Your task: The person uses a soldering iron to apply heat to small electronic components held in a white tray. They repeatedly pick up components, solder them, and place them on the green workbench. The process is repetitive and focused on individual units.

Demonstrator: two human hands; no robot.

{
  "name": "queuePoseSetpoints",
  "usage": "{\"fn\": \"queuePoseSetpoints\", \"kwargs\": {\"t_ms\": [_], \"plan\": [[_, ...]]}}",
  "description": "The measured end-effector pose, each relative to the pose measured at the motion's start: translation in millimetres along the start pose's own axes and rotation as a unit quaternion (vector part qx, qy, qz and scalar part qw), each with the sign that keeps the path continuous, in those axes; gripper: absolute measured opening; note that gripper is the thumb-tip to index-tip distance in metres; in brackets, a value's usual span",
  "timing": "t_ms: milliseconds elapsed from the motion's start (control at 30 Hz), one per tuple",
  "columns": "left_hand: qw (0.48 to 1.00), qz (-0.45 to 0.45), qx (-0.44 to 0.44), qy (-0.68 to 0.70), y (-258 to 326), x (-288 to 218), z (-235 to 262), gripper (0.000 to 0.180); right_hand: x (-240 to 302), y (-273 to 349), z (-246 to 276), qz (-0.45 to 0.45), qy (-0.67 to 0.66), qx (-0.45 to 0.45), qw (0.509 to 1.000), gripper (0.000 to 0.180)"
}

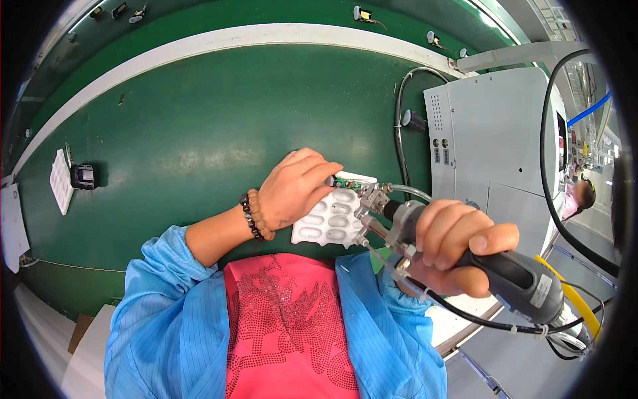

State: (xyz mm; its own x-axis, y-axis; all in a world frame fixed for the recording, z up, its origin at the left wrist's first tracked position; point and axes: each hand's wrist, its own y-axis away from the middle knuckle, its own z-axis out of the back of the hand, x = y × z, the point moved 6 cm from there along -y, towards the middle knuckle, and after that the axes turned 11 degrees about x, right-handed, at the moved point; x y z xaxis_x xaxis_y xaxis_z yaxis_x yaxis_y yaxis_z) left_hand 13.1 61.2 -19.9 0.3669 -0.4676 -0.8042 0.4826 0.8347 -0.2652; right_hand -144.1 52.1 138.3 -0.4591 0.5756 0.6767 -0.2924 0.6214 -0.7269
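Observation:
My left hand [296,183] is closed, its thumb and fingertips pinching a small part with a green circuit board [349,183] and a grey rounded end. Beneath that part lies a white moulded tray [325,233] with several oval pockets. My right hand [455,243] wraps round the dark grey handle of what looks like an electric screwdriver [525,282]. Metal fittings, a clear tube and a black cable run along the tool. Its metal head is close against the circuit board's right end; whether the tip touches is too small to tell.
A grey machine cabinet [495,133] stands at the right, with a black cable [399,116] curving beside it. Far left are another white tray [61,183] and a black holder [83,177]. Several small parts [362,14] lie beyond the white rail [266,34]. Another person [579,198] appears far right.

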Motion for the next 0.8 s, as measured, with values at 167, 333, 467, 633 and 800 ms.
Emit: {"fn": "queuePoseSetpoints", "kwargs": {"t_ms": [167, 333, 467, 633, 800], "plan": [[0.999, -0.011, -0.013, 0.027, 3.0, 9.0, -1.2, 0.033, -9.3, 2.3, 0.7, 0.003, 0.009, -0.016, 1.0, 0.044], [1.0, -0.013, -0.012, 0.022, 3.1, 8.3, -2.0, 0.031, -16.7, -0.3, -4.5, -0.025, 0.003, -0.005, 1.0, 0.044], [1.0, -0.017, -0.014, 0.015, 2.3, 8.2, -2.6, 0.031, -20.3, 0.9, -4.4, -0.029, 0.0, -0.004, 1.0, 0.045], [1.0, -0.012, -0.013, 0.014, 3.1, 9.5, -3.4, 0.031, -22.0, -0.8, -4.9, -0.034, -0.006, 0.009, 0.999, 0.044], [1.0, -0.011, -0.018, 0.011, 2.6, 8.9, -3.6, 0.032, -21.2, 0.2, -4.4, -0.034, -0.002, 0.011, 0.999, 0.044]]}}
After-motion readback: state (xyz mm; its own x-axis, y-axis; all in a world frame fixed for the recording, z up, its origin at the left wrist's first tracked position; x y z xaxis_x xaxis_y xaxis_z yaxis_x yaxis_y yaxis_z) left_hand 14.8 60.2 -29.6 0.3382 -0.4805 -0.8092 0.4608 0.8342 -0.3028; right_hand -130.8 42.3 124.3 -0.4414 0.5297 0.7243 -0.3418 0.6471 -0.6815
